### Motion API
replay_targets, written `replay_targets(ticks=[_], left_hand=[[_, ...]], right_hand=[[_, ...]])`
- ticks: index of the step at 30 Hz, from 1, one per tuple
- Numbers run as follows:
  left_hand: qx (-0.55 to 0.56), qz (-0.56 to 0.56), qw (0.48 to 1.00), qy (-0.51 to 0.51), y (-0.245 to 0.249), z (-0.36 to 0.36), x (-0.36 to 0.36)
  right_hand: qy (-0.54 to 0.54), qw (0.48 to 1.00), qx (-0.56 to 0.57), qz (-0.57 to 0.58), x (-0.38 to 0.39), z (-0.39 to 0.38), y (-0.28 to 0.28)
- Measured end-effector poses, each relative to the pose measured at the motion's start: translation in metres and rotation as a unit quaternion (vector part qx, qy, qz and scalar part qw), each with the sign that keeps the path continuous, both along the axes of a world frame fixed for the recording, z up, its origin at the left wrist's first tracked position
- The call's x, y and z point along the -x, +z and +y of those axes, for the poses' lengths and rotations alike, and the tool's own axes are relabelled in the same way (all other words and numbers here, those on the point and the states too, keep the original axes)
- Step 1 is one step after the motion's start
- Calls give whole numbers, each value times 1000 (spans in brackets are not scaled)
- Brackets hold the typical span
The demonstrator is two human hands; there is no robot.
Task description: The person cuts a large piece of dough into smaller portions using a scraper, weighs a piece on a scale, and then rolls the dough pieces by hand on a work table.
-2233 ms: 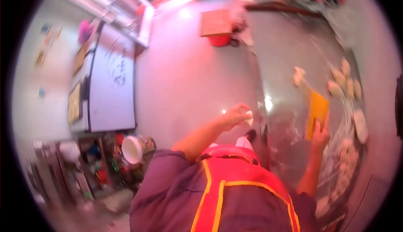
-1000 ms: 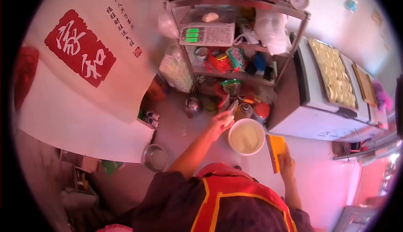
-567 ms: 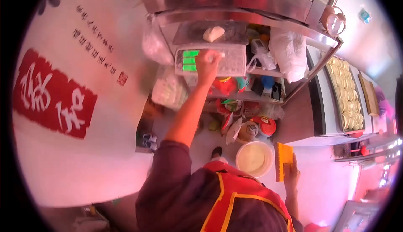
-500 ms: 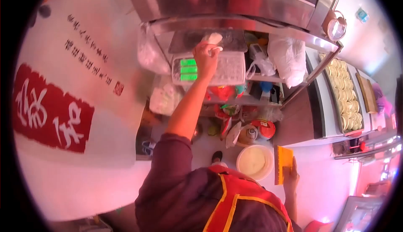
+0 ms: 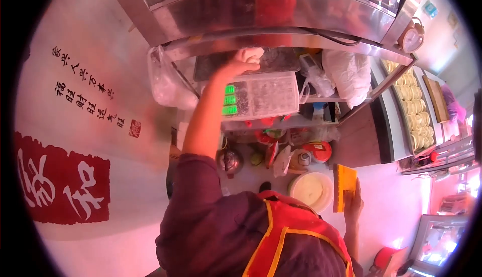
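My left hand [image 5: 235,68] reaches forward over the dark pan [image 5: 278,60] of a weighing scale, its fingers closed around a pale lump of dough [image 5: 252,54]. Green digits glow on the front of the scale [image 5: 271,96], partly covered by my forearm. Low on the right, my right hand [image 5: 354,202] grips a flat yellow scraper [image 5: 344,184] by its edge. Just left of the scraper, a round white tub [image 5: 312,190] with pale contents stands on the floor.
Steel equipment [image 5: 266,13] overhangs the scale. White plastic bags [image 5: 346,74] hang on its right, a clear bag [image 5: 168,84] on its left. A tray of pale dough pieces [image 5: 410,101] and a wooden board [image 5: 436,98] lie on the right counter. A metal pot [image 5: 229,161] sits below.
My left hand has moved left over the pan, its fingers now around the dough lump. My view has shifted and turned slightly. The scraper stays in my right hand.
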State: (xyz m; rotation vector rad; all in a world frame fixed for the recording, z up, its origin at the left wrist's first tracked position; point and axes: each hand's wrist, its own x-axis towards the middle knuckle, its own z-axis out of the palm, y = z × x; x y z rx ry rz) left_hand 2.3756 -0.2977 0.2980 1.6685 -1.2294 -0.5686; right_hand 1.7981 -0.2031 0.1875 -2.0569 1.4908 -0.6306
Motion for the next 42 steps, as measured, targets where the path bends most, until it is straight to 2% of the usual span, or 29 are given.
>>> replay_targets(ticks=[1,3,6,8,9,15,18,21,23,25,28,29,30,31,32,33,35,37,39,41,42], left_hand=[[-5,142,988,-68,11,12,-1],[63,115,991,10,18,28,-1],[44,-10,995,84,24,47,-14],[20,-141,979,146,5,42,-37],[72,-163,977,119,7,41,-38],[-14,-219,969,110,32,43,-15],[-75,-218,973,23,41,35,-17],[-78,-235,969,5,33,19,-17],[-101,-204,974,-11,36,15,-3],[-151,-196,968,-34,11,-9,-7],[-39,-185,979,80,1,-15,27],[32,-153,987,41,4,-17,32],[122,-354,926,-50,-46,-42,-14],[103,-307,944,-67,-28,-42,-8],[54,-177,981,-52,-45,-61,-38],[34,-192,981,-19,-59,-77,-65],[31,-245,969,7,-24,-77,-33],[43,-183,982,27,4,-55,-2],[89,57,994,16,-24,-25,-12],[76,321,943,47,-35,-5,52],[56,426,902,41,-29,31,119]], right_hand=[[1,1000,-2,-2,-1,-1,-1],[14,1000,-2,-10,-5,-2,-1],[33,999,-1,12,-10,-7,-2],[44,999,-2,18,-15,-9,-3],[48,999,-2,11,-18,-11,-3],[54,998,-8,24,-21,-9,0],[57,998,20,23,-17,-3,-2],[43,998,23,31,-13,4,0],[31,999,7,30,-8,10,5],[4,1000,-10,15,-4,19,9],[-66,995,-71,8,16,32,-7],[-69,995,-54,38,19,41,0],[-77,994,-42,71,17,49,9],[-106,988,-63,95,18,57,14],[-122,982,-89,115,21,63,17],[-148,977,-98,115,27,69,17],[-182,974,-93,102,46,87,14],[-196,975,-64,82,65,104,10],[-215,972,-59,73,81,145,16],[-230,969,-51,68,107,170,13],[-240,967,-46,66,120,185,6]])
